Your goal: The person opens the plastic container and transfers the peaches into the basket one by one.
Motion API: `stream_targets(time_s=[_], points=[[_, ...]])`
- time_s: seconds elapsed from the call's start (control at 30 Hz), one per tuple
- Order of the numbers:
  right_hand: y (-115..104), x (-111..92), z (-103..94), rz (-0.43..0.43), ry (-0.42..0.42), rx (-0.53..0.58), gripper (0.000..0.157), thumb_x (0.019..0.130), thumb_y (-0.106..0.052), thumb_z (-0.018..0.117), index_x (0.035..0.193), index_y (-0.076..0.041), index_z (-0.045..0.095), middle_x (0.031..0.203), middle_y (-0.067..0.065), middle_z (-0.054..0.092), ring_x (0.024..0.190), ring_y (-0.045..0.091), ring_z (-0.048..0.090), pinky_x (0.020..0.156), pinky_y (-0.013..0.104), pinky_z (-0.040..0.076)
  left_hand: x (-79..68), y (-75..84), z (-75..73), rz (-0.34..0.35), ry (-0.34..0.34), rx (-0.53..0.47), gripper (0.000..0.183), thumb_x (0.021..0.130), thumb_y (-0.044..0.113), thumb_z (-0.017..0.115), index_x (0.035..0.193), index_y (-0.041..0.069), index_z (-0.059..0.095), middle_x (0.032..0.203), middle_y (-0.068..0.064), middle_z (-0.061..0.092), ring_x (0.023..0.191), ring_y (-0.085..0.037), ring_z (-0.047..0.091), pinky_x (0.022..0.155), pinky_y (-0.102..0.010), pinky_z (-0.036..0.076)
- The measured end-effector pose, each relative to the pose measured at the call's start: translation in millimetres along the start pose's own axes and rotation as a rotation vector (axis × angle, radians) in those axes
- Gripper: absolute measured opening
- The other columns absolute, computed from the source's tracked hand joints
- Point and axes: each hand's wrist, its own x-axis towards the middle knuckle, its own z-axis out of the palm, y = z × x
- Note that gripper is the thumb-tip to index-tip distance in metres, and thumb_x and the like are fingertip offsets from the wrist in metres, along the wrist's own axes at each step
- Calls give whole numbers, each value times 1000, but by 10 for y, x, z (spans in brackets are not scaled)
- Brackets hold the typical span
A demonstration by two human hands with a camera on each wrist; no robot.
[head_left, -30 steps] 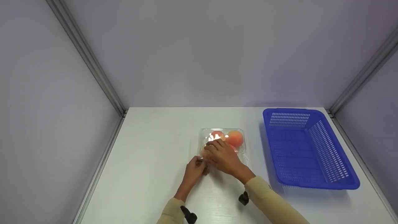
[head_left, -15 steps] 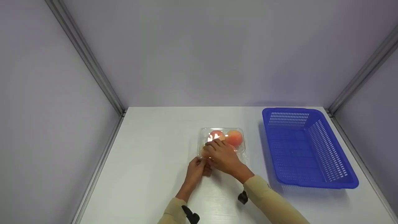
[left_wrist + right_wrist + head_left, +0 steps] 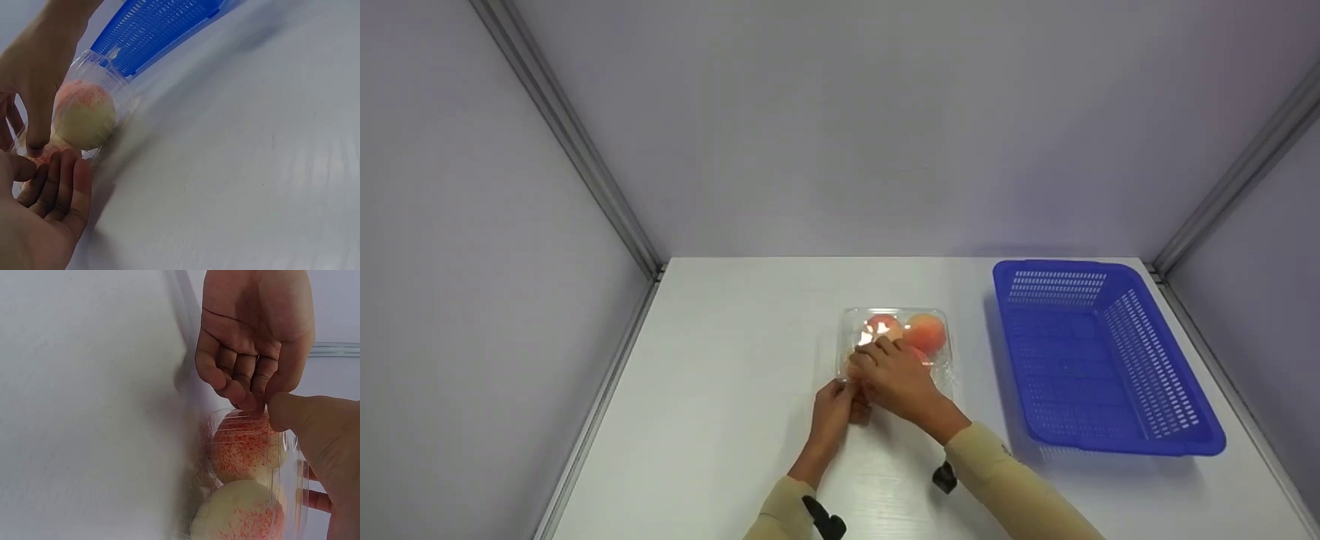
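Note:
A clear plastic clamshell box (image 3: 853, 316) of several peaches (image 3: 924, 334) sits on the white table. The fruit is pale yellow with red speckled blush, as the peach (image 3: 239, 512) in the right wrist view shows. My left hand (image 3: 830, 412) is at the box's near left corner, its thumb and curled fingers pinching the edge. Over the near part of the lid lies my right hand (image 3: 901, 382), fingers bent across the top. Its thumb (image 3: 287, 410) presses at the near edge, right beside the left thumb. This hand hides part of the front peaches.
To the right stands a blue perforated plastic basket (image 3: 1072, 360) with nothing inside. Grey walls with metal corner posts (image 3: 577, 142) enclose the table on the left, back and right. Dark wrist cameras (image 3: 945, 477) hang from both beige sleeves.
Both hands stay at the box's near edge. The left hand has shifted slightly right, its wrist edging inward, while the right hand barely moves. The box and basket keep their places.

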Motion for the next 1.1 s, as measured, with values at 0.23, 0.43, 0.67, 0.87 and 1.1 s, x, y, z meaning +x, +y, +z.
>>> stream_targets(time_s=[0.23, 0.43, 0.67, 0.87, 1.1], points=[[-30, -1, 31, -15, 6, -53, 42, 89, -22, 86, 127, -13, 72, 125, 1, 75, 112, 22, 66, 89, 36, 56, -22, 11, 18, 8, 17, -12, 30, 109, 27, 57, 107, -2, 65, 89, -11, 73, 70, -15, 69, 63, -33, 62], [-50, -5, 50, -24, -17, -107, 38, 95, -25, 81, 130, -13, 69, 127, 1, 73, 112, 22, 65, 90, 35, 55, -27, 26, 23, 0, 18, -16, 26, 109, 23, 55, 106, 0, 66, 89, -9, 72, 72, -15, 69, 64, -30, 61], [-59, 3, 59, -15, -19, -126, 35, 97, -23, 78, 129, -13, 69, 125, 0, 73, 110, 22, 64, 89, 35, 54, -28, 16, 53, 10, 53, -21, 27, 109, 26, 56, 104, 1, 67, 86, -10, 73, 70, -16, 69, 63, -33, 61], [-56, 9, 70, -16, 7, -127, 31, 96, -21, 77, 125, -13, 70, 120, 0, 74, 106, 21, 64, 85, 35, 53, -22, 0, 76, 19, 80, -10, 29, 110, 27, 55, 103, 2, 68, 87, -13, 73, 71, -21, 69, 65, -42, 63], [-72, 13, 71, -30, 2, -168, 34, 94, -17, 79, 127, -11, 69, 120, 2, 73, 106, 22, 65, 85, 34, 55, -20, 3, 87, 22, 85, 2, 28, 110, 22, 51, 100, 1, 66, 85, -14, 71, 70, -23, 69, 64, -44, 63]])
